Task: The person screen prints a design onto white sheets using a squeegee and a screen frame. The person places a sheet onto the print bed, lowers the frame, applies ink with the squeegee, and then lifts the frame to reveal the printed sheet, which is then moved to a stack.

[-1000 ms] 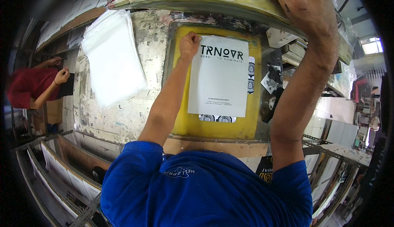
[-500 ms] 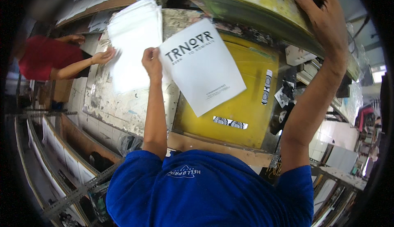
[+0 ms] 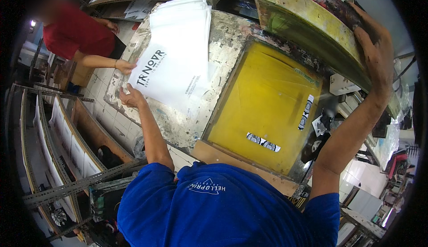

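A flat white sheet (image 3: 171, 84) with black print lies slanted over the near end of a stack of white sheets (image 3: 180, 28). At its left corner is my left hand (image 3: 131, 97), fingers apart by the edge. A co-worker's hand (image 3: 126, 66) takes the same sheet by its left edge, just beyond mine. Far to the right, my right hand (image 3: 376, 53) grips the upper edge of a raised, ink-stained screen printing frame (image 3: 312, 28), thumb on its near side. A dark, stained bar (image 3: 332, 6) lies against that frame; the fingertips are partly hidden behind it.
The yellow printing board (image 3: 263, 108) bears two patterned strips (image 3: 264, 142) (image 3: 306, 112). A paint-spattered table (image 3: 178, 126) holds the stack. Beyond stands a co-worker in a red shirt (image 3: 80, 35). Metal-edged racks (image 3: 80, 135) with white sheets stand at lower left.
My left hand has carried the printed sheet left from above the yellow board onto the stack, and its fingers have parted. The co-worker's hand has met the sheet. My right hand stays on the raised frame.
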